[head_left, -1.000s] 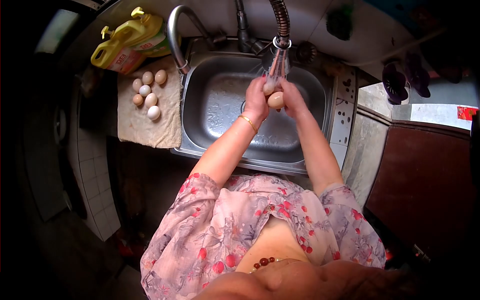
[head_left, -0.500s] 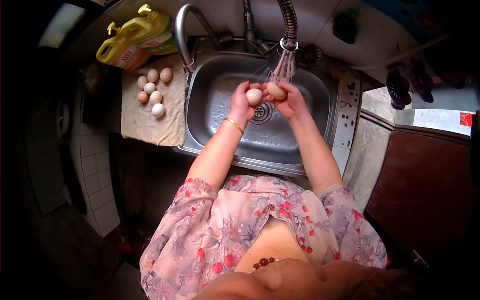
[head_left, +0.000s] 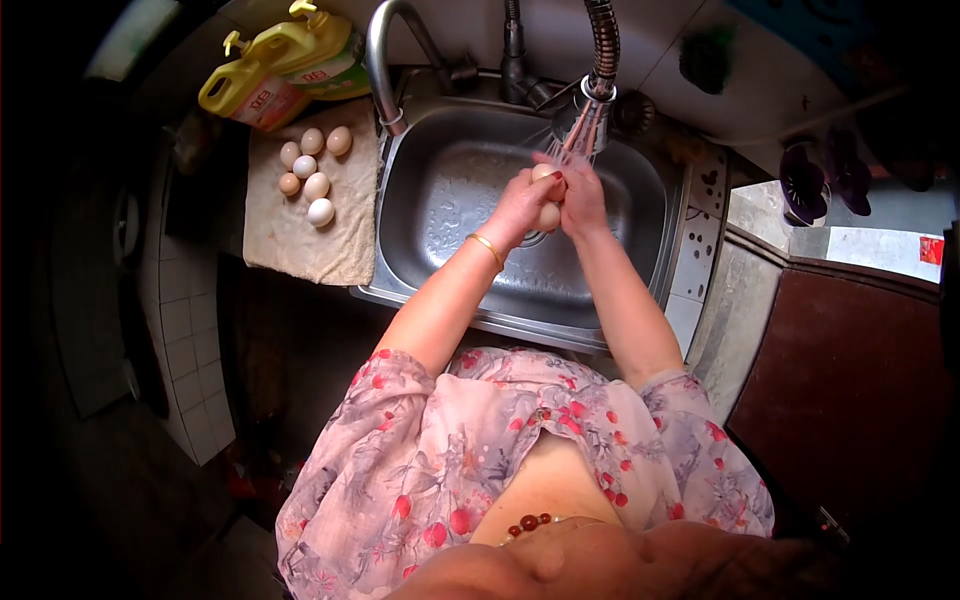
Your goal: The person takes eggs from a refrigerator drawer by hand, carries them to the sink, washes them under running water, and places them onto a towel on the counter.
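Two pale eggs are pressed together between my hands over the sink (head_left: 420, 225), under running water from the spray head (head_left: 598, 90). The upper egg (head_left: 543, 172) shows between the fingertips, and the lower egg (head_left: 548, 216) sits close below it between my palms. My left hand (head_left: 520, 205), with a gold bangle at the wrist, is closed against them from the left. From the right, my right hand (head_left: 583, 200) closes round them, its fingers partly hidden in the spray. Which hand bears which egg is hard to tell.
Several eggs (head_left: 317, 185) lie on a beige cloth (head_left: 300, 250) left of the sink. Behind them stand yellow pump bottles (head_left: 262, 102). A curved steel faucet (head_left: 385, 60) rises at the sink's back left corner. Purple flowers (head_left: 803, 185) are at the right.
My hands have come together, bringing the two eggs from side by side and apart to one above the other. My left hand has moved right and turned over the eggs.
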The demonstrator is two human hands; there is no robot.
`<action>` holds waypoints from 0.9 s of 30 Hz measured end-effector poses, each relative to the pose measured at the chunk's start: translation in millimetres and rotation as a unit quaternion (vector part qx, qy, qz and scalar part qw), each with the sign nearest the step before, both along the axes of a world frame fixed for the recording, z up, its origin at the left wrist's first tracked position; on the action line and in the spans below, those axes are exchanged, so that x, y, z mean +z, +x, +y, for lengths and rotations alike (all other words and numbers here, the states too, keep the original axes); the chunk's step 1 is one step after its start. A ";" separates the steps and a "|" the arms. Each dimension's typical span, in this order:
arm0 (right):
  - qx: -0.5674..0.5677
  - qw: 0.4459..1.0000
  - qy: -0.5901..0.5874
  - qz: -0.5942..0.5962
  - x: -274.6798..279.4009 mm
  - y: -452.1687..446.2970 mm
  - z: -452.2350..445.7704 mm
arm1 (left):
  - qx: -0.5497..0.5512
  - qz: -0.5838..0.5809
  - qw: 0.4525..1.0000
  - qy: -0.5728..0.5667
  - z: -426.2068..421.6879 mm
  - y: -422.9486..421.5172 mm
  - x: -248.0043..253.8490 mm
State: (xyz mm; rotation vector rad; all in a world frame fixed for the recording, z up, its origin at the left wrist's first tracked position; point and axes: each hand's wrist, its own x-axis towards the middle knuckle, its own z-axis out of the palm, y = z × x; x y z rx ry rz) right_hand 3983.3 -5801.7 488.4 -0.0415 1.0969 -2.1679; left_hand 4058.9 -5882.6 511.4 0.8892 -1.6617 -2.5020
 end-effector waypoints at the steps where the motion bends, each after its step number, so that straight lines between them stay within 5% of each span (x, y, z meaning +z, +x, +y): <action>1: -0.004 1.000 -0.020 -0.019 3.8 -0.3 0.9 | -0.009 0.010 0.999 0.033 -3.5 2.2 4.4; 8: -0.049 0.986 -0.017 -0.160 -17.8 -14.3 17.0 | 0.056 0.002 0.992 0.111 -10.8 20.6 17.6; 18: -0.017 0.985 0.011 -0.169 -33.1 -9.9 13.7 | 0.048 0.007 0.992 0.118 -46.9 67.7 15.7; 27: -0.038 0.980 0.068 -0.181 -47.4 -18.0 19.6 | 0.050 0.010 0.997 0.056 -107.5 135.8 61.7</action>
